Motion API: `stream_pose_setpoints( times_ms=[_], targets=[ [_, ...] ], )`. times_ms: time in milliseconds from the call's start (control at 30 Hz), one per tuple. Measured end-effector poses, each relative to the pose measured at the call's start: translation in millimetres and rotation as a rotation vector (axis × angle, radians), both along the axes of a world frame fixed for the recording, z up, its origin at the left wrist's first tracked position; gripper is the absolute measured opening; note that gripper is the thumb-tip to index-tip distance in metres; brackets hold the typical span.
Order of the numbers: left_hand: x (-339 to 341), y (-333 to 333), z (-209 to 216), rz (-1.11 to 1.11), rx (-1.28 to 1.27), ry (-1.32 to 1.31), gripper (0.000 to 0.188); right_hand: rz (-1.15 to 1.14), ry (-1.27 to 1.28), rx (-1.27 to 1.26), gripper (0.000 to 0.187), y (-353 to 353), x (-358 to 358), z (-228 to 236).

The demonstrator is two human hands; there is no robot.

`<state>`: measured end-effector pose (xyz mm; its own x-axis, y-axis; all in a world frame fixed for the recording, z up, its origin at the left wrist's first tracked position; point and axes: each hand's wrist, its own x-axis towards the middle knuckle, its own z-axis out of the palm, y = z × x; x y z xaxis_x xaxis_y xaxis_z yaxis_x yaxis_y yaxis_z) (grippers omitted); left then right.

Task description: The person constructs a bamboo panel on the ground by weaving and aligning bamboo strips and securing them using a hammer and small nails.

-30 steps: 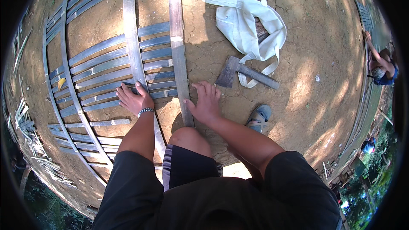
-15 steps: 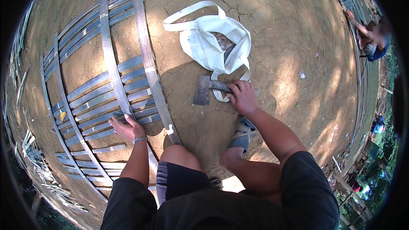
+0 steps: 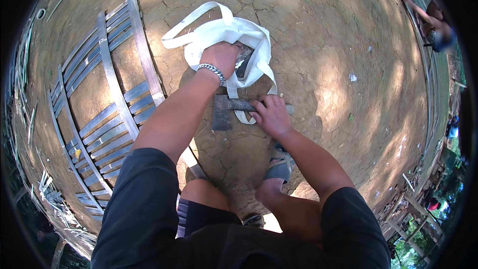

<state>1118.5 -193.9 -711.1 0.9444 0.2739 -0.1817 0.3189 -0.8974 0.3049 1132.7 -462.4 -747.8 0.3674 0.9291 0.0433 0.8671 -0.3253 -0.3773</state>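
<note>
Hatchet (image 3: 240, 105), dark metal head, frame centre | axis left-right, head leftward, edge downward in-frame | handle clasped by right hand (image 3: 273, 116) | left hand (image 3: 220, 59) sunk in white cloth bag (image 3: 244, 26), grip cannot be told

There is one hatchet (image 3: 239, 105), one white bag (image 3: 221, 33) and one bracelet (image 3: 213, 69).

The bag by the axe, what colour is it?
White: the bag shows best in the head view.
</note>
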Motion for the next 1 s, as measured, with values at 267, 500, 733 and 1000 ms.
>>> stream_pose_setpoints(
  times_ms=[267,500,733,1000],
  targets=[
    [-7,-11,-18,0.105,-0.052,0.004,0.021,-0.019,0.01,0.001,0.036,-2,0,-2],
    [20,-21,-9,0.156,0.025,0.263,0.021,-0.011,-0.016,-0.021,0.036,-4,1,-2],
    [25,-27,-6,0.142,0.051,0.283,0.022,-0.013,-0.01,-0.005,0.036,0,-1,-1],
    [17,-7,-13,0.188,-0.187,0.031,0.014,-0.023,0.003,-0.032,0.037,-3,1,-1]
  ],
)
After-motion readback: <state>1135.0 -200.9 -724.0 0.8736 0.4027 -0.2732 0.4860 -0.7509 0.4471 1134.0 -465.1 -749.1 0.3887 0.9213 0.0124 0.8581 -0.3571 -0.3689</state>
